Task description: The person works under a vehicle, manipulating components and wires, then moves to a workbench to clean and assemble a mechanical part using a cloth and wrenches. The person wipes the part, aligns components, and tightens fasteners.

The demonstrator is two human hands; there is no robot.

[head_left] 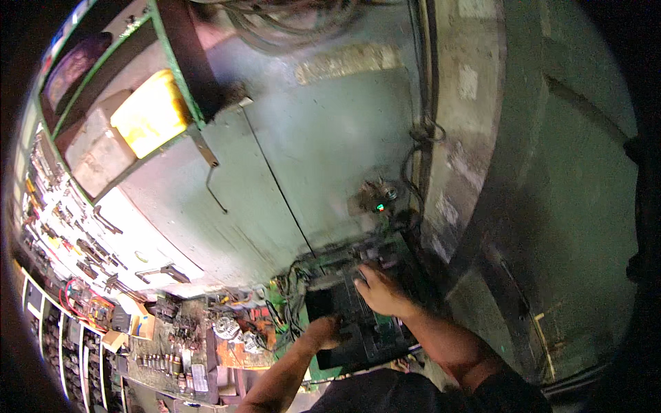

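Note:
A dark, greasy metal machine or fixture [372,337] sits on the green-edged bench in front of me. My right hand [382,292] reaches over its far part, fingers and thumb apart and lying on or just above the dark surface. Lower and to the left, my left hand [327,334] is at the machine's left side, its fingers curled toward the dark metal. Shadow hides those fingertips, and I cannot make out whether they grip anything. Dark cables [295,292] run beside the machine on its left.
Metal parts [227,329] and small cylindrical pieces [158,361] lie on the bench to the left. Tools hang on a bright wall panel [89,241]. A yellow container [153,113] stands on a green-framed shelf. Behind the machine are a grey-green wall [323,151] and a socket fitting [379,196].

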